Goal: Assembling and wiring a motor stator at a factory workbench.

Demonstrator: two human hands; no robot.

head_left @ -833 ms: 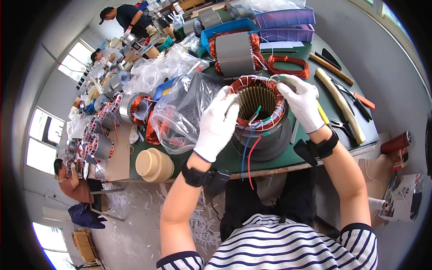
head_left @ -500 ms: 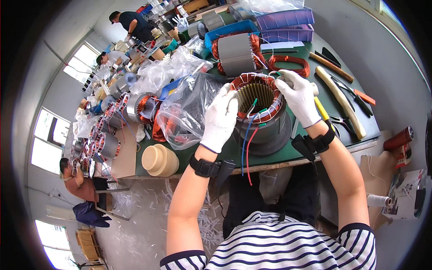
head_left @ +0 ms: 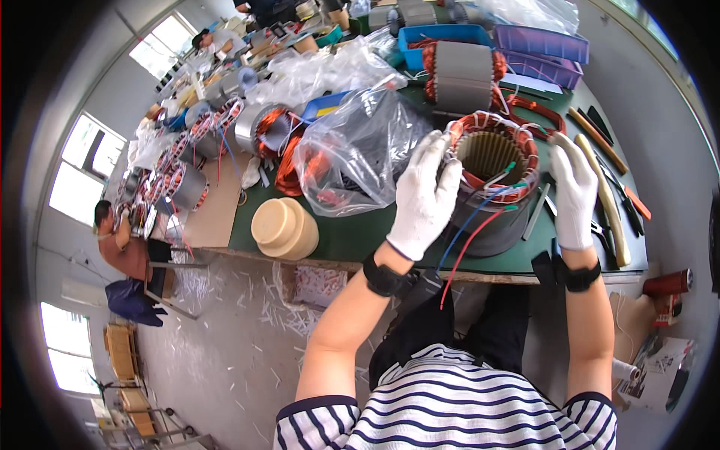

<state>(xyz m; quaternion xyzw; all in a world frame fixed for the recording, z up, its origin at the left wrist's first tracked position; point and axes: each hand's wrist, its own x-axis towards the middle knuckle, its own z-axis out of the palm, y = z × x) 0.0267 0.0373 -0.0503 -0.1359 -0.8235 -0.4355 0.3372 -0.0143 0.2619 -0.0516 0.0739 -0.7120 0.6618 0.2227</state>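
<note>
A motor stator (head_left: 491, 217) stands upright at the table's front edge. Its copper winding ring (head_left: 517, 133) is laced with white cord around a slotted bore. Blue and red lead wires (head_left: 480, 234) with green sleeves hang over the front. My left hand (head_left: 426, 199), in a white glove, rests its stretched fingers against the ring's left side; its fingertips partly hide the winding there. To the right of the stator, my gloved right hand (head_left: 574, 193) is raised with fingers extended, holding nothing and apart from the ring.
Another wound stator (head_left: 461, 75) lies behind, beside a loose copper coil (head_left: 536, 116). Plastic film (head_left: 352, 154) and a cream cylinder (head_left: 285, 229) are at left. A wooden stick (head_left: 604, 199) and hand tools lie at right. Purple bins (head_left: 541, 45) stand behind. Other people work far left.
My right hand has come off the winding ring and moved to its right. My left hand stays at the ring's left side. The whole view has shifted, with the table's things now further right.
</note>
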